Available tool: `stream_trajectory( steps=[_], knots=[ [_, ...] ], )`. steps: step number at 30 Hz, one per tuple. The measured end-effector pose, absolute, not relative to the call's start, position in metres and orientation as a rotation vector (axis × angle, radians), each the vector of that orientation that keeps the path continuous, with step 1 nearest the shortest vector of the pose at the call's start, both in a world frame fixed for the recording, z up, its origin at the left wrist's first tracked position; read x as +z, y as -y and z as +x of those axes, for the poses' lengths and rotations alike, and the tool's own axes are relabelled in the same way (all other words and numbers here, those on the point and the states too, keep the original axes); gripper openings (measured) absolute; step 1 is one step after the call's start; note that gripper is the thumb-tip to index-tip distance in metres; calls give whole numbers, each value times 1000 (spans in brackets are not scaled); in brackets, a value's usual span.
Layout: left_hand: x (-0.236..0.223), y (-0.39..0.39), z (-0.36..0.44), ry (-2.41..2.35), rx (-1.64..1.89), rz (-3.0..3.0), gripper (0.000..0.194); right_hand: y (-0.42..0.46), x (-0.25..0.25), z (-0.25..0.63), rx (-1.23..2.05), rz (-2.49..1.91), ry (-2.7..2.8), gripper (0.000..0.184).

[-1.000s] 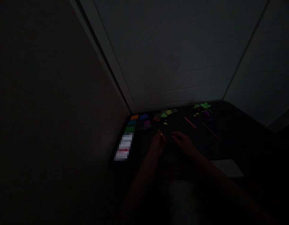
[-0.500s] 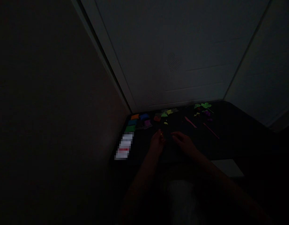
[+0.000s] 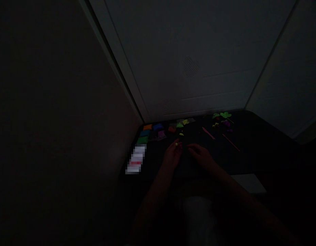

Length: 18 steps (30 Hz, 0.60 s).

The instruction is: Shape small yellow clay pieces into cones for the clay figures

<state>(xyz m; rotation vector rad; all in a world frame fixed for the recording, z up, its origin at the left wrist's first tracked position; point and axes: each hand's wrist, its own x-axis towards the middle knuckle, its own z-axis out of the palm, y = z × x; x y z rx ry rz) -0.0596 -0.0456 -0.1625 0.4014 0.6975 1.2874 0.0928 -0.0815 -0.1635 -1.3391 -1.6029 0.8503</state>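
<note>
The scene is very dark. My left hand (image 3: 173, 153) is over the black table, holding a small yellow lump of modelling clay (image 3: 176, 144) at its fingers. Just to the right, apart from it, is my right hand (image 3: 201, 155). Its fingers curl together and point toward the left hand; whether anything is in them is too dark to see. Beyond the hands lies a small yellow-green clay scrap (image 3: 181, 134). A pink modelling knife (image 3: 208, 133) and a thin pink stick tool (image 3: 231, 142) rest farther right.
Coloured clay packets, among them orange (image 3: 147, 127), blue (image 3: 158, 127), green (image 3: 142, 140) and purple (image 3: 161, 134), line the table's back left. A blurred-out white sheet (image 3: 136, 159) lies at the left edge. Green flower-like shapes (image 3: 225, 115) and purple pieces (image 3: 226, 123) sit back right, near the wall.
My left hand has turned slightly and its fingers have loosened, so the yellow lump shows more. My right hand has hardly moved.
</note>
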Motion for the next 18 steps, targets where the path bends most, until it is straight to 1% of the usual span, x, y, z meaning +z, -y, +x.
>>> stream_trajectory(
  steps=[3, 9, 12, 18],
  knots=[
    [-164, 45, -60, -699, 1315, 384, 4, 81, -164, 93, 856, -1342, 1612, 29],
    [-163, 45, -59, -660, 1339, 372, 17, 80, -164, 94, 856, -1344, 1628, 30],
    [-161, 46, -59, -643, 1315, 359, 19, 81, -163, 94, 859, -1346, 1630, 30],
    [-160, 46, -60, -664, 1263, 323, 6, 82, -162, 93, 858, -1352, 1629, 31]
  ],
)
